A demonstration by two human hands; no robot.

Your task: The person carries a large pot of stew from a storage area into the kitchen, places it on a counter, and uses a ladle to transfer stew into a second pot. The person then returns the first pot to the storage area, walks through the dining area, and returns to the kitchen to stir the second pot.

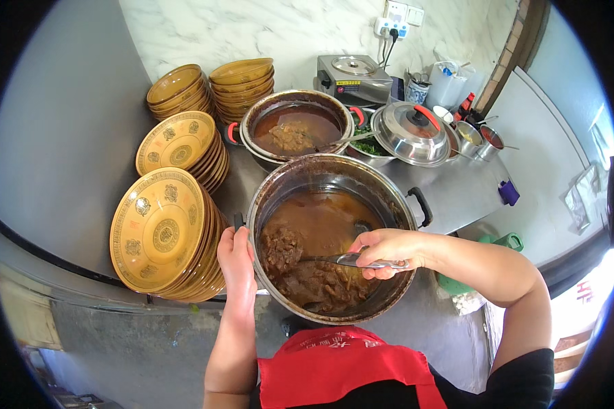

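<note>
A large metal stockpot [332, 162] stands before me at the counter's front edge, partly full of brown stew [317, 214] with chunks of meat. My left hand [238, 260] grips the pot's black side handle [239, 221] on the left. In my right hand [386, 253] is the handle of a metal ladle [345, 259], held over the pot. The ladle's head lies at the left side, among a mound of meat [281, 249], which hides most of it. A dark utensil part [362, 226] also shows in the broth behind my right hand.
A second pot [297, 97] of broth touches the back of the large one. Stacked yellow bowls [163, 225] stand left. Behind right are a lidded steel warmer [355, 76], a domed glass-and-steel lid [412, 134], greens [367, 140] and condiment tins [469, 135].
</note>
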